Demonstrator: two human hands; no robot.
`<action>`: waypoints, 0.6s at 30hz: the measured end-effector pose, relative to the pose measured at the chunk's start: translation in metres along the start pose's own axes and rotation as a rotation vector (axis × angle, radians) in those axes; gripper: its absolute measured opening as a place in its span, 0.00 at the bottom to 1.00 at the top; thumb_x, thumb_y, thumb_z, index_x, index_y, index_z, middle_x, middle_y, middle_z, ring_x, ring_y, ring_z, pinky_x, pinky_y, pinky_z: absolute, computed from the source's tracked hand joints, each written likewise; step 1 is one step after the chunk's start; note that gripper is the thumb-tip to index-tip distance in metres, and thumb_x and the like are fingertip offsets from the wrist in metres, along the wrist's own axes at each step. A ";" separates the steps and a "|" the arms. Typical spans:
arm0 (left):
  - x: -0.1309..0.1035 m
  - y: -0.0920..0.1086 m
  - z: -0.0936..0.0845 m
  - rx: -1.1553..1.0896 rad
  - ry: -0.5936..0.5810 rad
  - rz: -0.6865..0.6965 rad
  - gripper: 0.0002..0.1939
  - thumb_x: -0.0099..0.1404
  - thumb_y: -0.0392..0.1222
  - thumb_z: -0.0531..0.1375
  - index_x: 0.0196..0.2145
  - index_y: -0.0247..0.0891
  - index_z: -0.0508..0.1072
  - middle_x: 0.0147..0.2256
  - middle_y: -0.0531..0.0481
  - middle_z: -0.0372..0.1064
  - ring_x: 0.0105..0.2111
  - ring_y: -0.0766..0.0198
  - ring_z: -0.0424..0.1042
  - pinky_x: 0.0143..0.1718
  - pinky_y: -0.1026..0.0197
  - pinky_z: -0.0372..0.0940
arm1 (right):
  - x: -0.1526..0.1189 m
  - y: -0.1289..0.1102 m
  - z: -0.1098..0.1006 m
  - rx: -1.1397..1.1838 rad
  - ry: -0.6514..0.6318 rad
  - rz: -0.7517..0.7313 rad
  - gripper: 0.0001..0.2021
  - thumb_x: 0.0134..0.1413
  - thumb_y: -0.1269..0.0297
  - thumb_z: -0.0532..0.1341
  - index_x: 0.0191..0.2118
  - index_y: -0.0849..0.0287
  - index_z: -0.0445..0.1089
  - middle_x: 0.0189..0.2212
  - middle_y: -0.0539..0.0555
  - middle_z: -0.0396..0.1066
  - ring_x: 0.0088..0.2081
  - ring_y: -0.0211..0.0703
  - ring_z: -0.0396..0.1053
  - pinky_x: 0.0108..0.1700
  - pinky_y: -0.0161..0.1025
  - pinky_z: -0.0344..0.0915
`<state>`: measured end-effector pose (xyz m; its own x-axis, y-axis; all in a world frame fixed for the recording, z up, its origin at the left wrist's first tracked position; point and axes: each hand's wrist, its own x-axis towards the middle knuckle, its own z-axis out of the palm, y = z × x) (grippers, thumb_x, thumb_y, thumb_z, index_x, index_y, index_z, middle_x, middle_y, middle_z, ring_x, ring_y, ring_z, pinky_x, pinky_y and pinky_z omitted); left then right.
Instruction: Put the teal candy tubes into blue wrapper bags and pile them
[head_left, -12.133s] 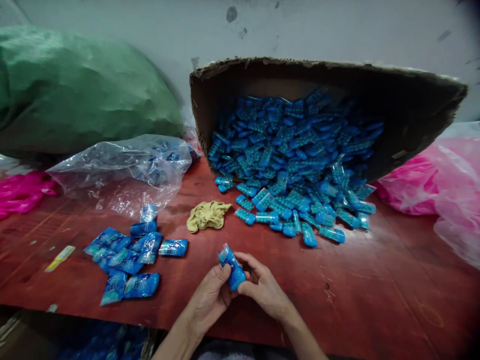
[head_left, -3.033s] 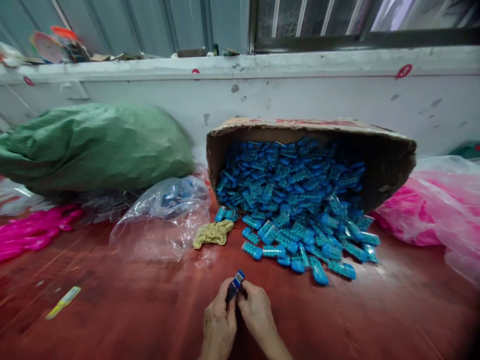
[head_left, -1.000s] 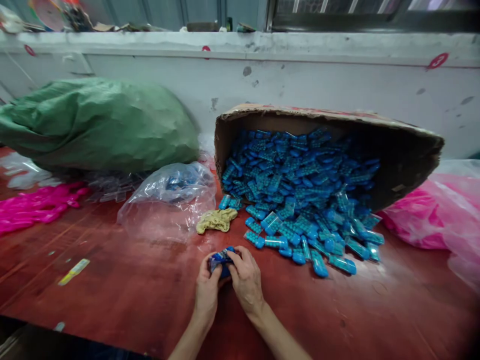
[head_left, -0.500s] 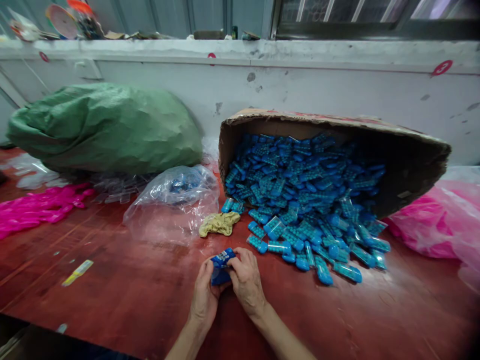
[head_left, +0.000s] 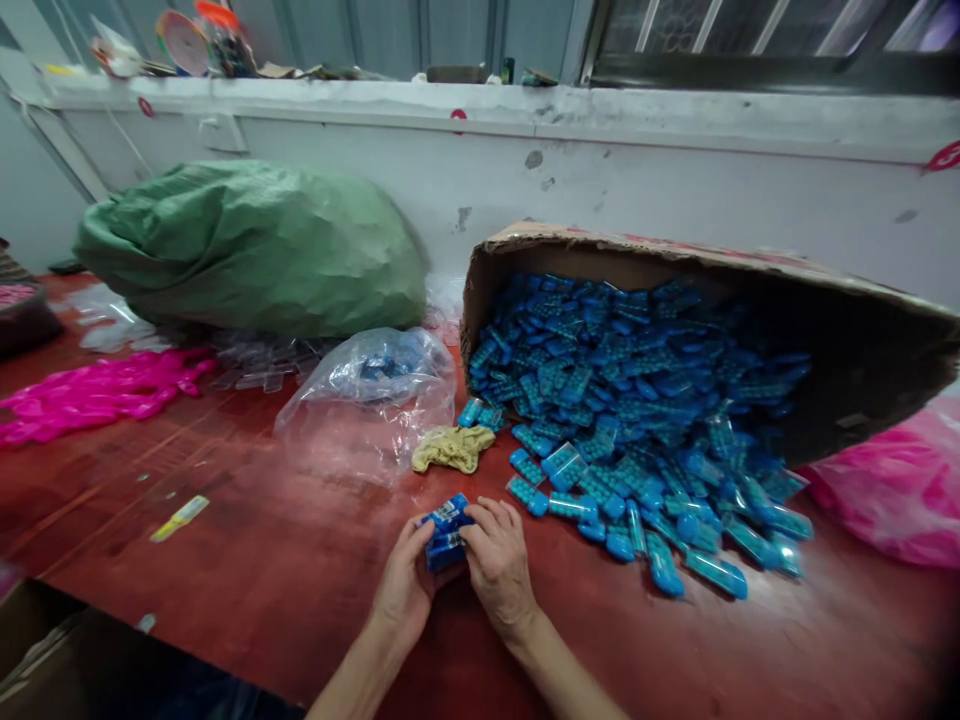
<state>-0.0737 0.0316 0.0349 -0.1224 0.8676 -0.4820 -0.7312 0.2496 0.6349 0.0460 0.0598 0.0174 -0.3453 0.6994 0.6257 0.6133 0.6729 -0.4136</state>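
Here, in the head view, I am seeing both hands meeting low in the centre of the frame: the left hand (head_left: 405,590) and the right hand (head_left: 499,565) are each pinching, fingers closed, a small blue packet (head_left: 446,528) held just above the red table (head_left: 247,560). Just above them a yellowish cloth (head_left: 452,449) is lying beside a clear plastic bag (head_left: 375,385). To the right, a tipped cardboard box (head_left: 862,350) is spilling blue capsule packs (head_left: 622,400) onto the table. A green sack (head_left: 247,245) is sitting at upper left, pink plastic (head_left: 97,390) at far left.
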 end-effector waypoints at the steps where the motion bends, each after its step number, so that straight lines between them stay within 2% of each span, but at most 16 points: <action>1: 0.000 0.001 0.000 0.029 -0.013 0.043 0.09 0.52 0.39 0.60 0.33 0.41 0.65 0.30 0.55 0.69 0.30 0.65 0.70 0.32 0.60 0.65 | 0.001 0.000 0.000 0.000 0.000 -0.005 0.10 0.54 0.75 0.51 0.31 0.57 0.67 0.38 0.55 0.69 0.45 0.47 0.59 0.48 0.49 0.53; 4: 0.000 0.003 -0.001 0.088 -0.033 0.134 0.12 0.50 0.40 0.62 0.33 0.41 0.64 0.30 0.56 0.69 0.30 0.66 0.70 0.32 0.62 0.65 | 0.003 -0.001 0.001 -0.002 0.007 -0.010 0.10 0.54 0.75 0.50 0.30 0.58 0.66 0.39 0.57 0.68 0.44 0.47 0.60 0.46 0.47 0.55; 11: 0.001 0.004 0.000 0.014 0.020 0.076 0.13 0.49 0.42 0.63 0.33 0.41 0.64 0.32 0.55 0.69 0.31 0.65 0.70 0.32 0.61 0.65 | 0.004 -0.003 0.005 -0.012 0.008 0.013 0.09 0.53 0.76 0.51 0.29 0.57 0.65 0.34 0.54 0.67 0.41 0.45 0.60 0.48 0.49 0.51; 15: 0.000 0.005 0.000 0.052 0.019 0.101 0.13 0.49 0.43 0.62 0.32 0.41 0.65 0.31 0.55 0.70 0.32 0.64 0.70 0.31 0.61 0.64 | 0.005 -0.001 0.008 0.037 -0.039 0.004 0.09 0.52 0.76 0.50 0.29 0.58 0.64 0.29 0.53 0.65 0.34 0.43 0.60 0.39 0.42 0.57; 18: 0.001 0.005 -0.002 0.082 0.009 0.130 0.12 0.50 0.44 0.62 0.32 0.41 0.66 0.31 0.55 0.70 0.31 0.65 0.70 0.31 0.62 0.64 | 0.005 -0.002 0.009 0.081 -0.037 0.038 0.10 0.50 0.77 0.50 0.36 0.60 0.64 0.30 0.55 0.66 0.33 0.45 0.60 0.36 0.42 0.58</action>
<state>-0.0786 0.0330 0.0368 -0.2183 0.8911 -0.3979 -0.6515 0.1704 0.7392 0.0366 0.0644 0.0152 -0.3498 0.7322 0.5843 0.5675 0.6619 -0.4897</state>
